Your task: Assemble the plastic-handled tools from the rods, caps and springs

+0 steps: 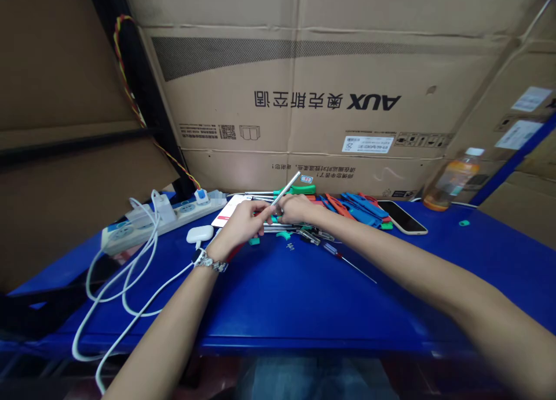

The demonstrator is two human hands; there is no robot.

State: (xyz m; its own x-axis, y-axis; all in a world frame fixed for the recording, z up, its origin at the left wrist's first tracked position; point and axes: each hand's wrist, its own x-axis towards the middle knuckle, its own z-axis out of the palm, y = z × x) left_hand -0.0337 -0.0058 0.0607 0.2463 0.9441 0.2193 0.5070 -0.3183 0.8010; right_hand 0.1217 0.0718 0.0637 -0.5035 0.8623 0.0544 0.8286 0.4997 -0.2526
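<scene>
Blue table (304, 307) up front, left hand (243, 221) and right hand (299, 208) together at its far side, both pinching a metal rod (287, 187) tilted up above tools (360, 208); power strip (160, 219) left, phone (402, 216) right

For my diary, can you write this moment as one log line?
left hand: holds metal rod | right hand: holds metal rod | nearby: screwdriver, phone, blue table

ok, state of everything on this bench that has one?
left hand: closed on metal rod
right hand: closed on the rod too
metal rod: held tilted, tip up
power strip: chargers plugged in
earbud case: lid shut
phone: flat, screen dark
bottle: capped, orange liquid inside
screwdriver: lying loose on blue table
</scene>
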